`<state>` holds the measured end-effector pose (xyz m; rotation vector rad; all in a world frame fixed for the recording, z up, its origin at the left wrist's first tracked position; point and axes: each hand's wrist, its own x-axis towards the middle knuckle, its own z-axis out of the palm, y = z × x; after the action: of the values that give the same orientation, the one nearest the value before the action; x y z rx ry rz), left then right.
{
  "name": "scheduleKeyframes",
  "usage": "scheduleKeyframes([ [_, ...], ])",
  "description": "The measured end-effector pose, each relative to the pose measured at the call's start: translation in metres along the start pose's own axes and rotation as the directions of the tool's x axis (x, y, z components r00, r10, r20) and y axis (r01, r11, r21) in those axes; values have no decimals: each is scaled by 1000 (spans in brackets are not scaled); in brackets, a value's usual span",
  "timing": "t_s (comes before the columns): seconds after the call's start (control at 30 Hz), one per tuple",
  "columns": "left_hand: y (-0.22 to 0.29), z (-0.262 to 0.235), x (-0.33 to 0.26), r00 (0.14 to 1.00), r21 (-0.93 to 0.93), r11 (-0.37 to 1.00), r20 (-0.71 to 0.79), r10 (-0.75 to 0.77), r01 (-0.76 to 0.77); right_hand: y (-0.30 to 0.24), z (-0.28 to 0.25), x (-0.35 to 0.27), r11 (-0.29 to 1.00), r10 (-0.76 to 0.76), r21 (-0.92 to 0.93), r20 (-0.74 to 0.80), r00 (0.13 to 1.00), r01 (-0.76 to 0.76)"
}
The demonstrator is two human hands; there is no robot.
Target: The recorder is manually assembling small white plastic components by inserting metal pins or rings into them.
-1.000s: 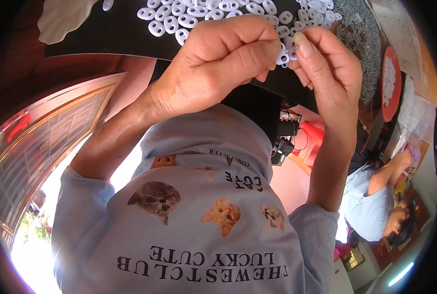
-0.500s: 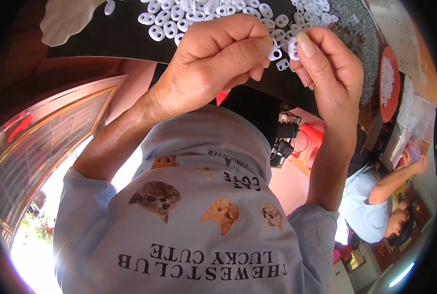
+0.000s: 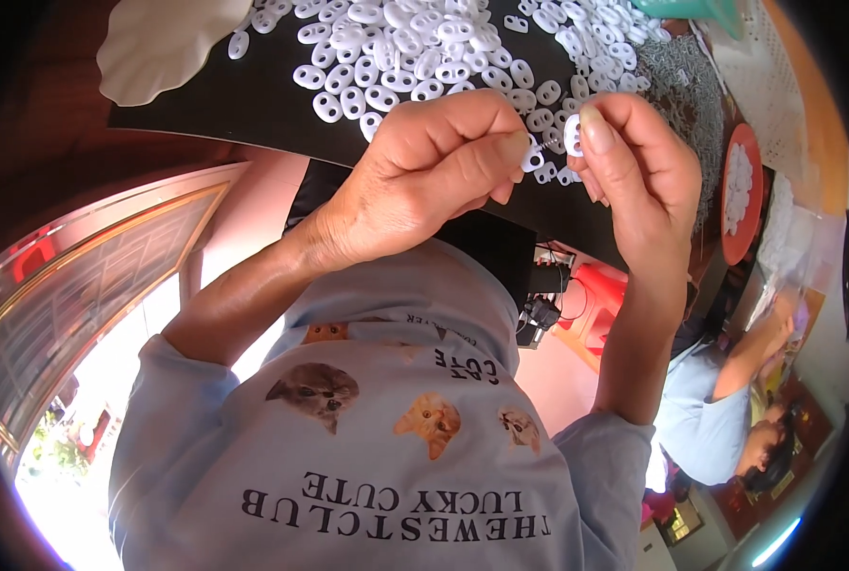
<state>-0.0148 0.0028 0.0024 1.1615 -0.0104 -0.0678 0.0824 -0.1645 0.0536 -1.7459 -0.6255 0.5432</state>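
My left hand (image 3: pixel 434 176) is closed in a pinch on a small white plastic cord-lock plunger (image 3: pixel 534 159) with a hole in it; its upper part is hidden by my fingers. Between thumb and fingers, my right hand (image 3: pixel 645 167) grips a white oval two-hole cord-lock shell (image 3: pixel 573 136). A thin metal spring (image 3: pixel 550 143) spans the narrow gap between the two parts. Both hands are raised over the near edge of a dark table (image 3: pixel 215 124). Beyond them lies a heap of white oval two-hole shells (image 3: pixel 396 48).
Smaller white parts (image 3: pixel 610 43) lie right of the heap, beside a pile of grey metal springs (image 3: pixel 686 95). A red dish (image 3: pixel 751 195) holds white pieces at the right. A pale scalloped dish (image 3: pixel 153 48) sits far left, and a green container (image 3: pixel 710 11) far right. Another person (image 3: pixel 705 409) works at the right.
The view has shifted, so the table and both hands appear lower and more of the heap and the green container shows. Both hands keep hold of the same parts, with the spring between them.
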Motion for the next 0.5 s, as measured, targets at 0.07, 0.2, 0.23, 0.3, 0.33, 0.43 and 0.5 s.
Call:
scheduleKeyframes([
  [0.07,1,0,0,1000,1,1000,0,2,-2,-4,2,2,1000,-8,-8,-5,1000,8],
  [0.2,1,-2,1,999,39,999,13,30,-31,-7,3,5,1000,-5,-28,26,1000,6],
  [0.23,0,-2,2,998,58,996,25,62,-64,-8,2,5,998,-3,-60,45,999,6],
  [0.3,-1,-3,2,997,59,996,34,72,-73,-9,0,6,998,-3,-70,77,997,8],
  [0.33,-1,-3,2,996,62,995,42,80,-83,-10,-1,7,997,-3,-79,107,994,12],
  [0.43,-1,-4,2,995,69,993,43,95,-98,-10,-3,8,999,-10,-42,148,989,16],
  [0.5,-1,-5,1,995,61,994,44,91,-94,-10,-4,10,999,-14,-27,161,987,18],
])
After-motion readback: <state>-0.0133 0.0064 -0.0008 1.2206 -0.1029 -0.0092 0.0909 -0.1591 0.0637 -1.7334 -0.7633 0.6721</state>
